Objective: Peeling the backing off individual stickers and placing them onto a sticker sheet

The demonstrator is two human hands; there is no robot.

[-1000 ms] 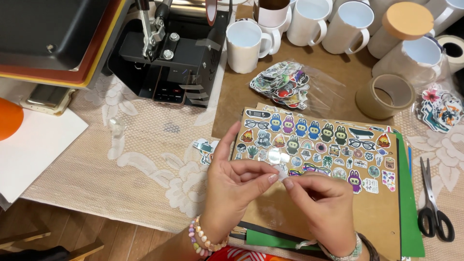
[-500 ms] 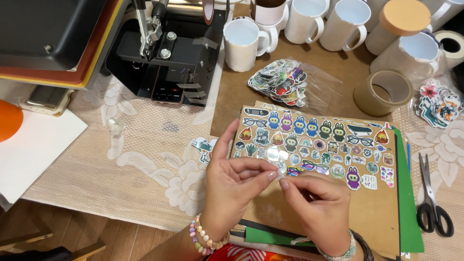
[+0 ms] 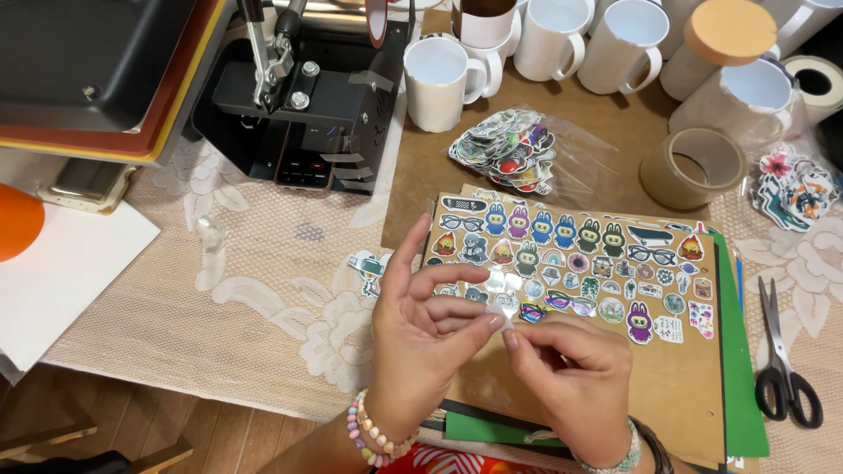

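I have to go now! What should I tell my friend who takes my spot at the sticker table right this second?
Left hand and right hand both pinch one small sticker between their fingertips, just above the brown card.
The card lies on the table with rows of stickers already on its upper half; its lower half is bare.
A clear bag of loose stickers lies above the card, a tape roll to its right, scissors at the right edge.
Done: several rows laid out. Left: the sticker in hand is not yet on the card.
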